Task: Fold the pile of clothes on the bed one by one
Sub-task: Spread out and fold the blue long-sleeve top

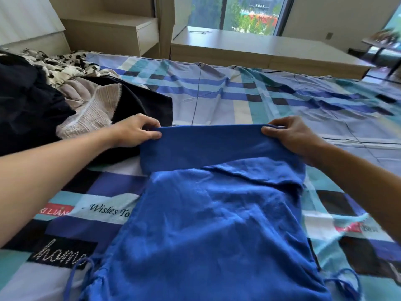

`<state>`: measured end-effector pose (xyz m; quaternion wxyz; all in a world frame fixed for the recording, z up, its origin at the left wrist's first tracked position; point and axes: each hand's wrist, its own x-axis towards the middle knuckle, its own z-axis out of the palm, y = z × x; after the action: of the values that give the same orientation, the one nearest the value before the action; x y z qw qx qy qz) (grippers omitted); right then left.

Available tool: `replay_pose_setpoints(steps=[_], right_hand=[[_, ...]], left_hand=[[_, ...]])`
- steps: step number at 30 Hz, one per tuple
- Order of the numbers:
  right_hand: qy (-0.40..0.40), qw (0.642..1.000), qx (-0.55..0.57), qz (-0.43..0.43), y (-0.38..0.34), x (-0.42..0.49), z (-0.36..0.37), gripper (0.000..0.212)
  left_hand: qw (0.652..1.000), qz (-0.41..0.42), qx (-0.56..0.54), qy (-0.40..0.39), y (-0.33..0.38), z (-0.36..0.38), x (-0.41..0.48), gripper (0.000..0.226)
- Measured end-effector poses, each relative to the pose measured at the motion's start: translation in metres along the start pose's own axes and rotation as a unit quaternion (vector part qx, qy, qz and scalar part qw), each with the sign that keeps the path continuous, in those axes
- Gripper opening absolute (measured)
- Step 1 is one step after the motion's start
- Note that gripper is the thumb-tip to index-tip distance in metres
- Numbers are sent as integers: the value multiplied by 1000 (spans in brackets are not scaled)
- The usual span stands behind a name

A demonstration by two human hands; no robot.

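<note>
Both hands, left (138, 131) and right (288, 135), pinch the blue garment's (212, 213) far folded edge.

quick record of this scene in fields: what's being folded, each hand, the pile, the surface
item: blue garment, spread flat, far end lifted and turned back
left hand: pinches the far edge at its left corner
right hand: pinches the far edge at its right corner
waiting: pile of clothes to the left, black, beige and patterned pieces
surface: checked bedsheet
</note>
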<state>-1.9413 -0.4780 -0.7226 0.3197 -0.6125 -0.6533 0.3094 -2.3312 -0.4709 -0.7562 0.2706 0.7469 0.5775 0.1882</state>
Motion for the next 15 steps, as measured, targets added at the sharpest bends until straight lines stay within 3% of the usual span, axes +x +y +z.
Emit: replay_pose_setpoints(steps=[3, 5, 8, 11, 13, 15], right_hand=[[19, 999, -23, 23, 28, 12, -11, 17], [13, 995, -84, 52, 52, 13, -10, 14], [-26, 969, -230, 87, 82, 11, -6, 18], [-26, 941, -325, 93, 88, 11, -3, 24], [-2, 937, -344, 65, 83, 14, -2, 34], [-15, 937, -347, 33, 79, 21, -2, 72]], left_hand=[[1000, 7, 8, 20, 9, 7, 19, 8], [993, -3, 109, 48, 12, 18, 29, 10], [951, -6, 304, 62, 17, 38, 38, 18], [920, -11, 388, 63, 16, 53, 50, 44], [936, -31, 349, 42, 14, 59, 59, 72], [957, -46, 286, -12, 15, 60, 67, 96]])
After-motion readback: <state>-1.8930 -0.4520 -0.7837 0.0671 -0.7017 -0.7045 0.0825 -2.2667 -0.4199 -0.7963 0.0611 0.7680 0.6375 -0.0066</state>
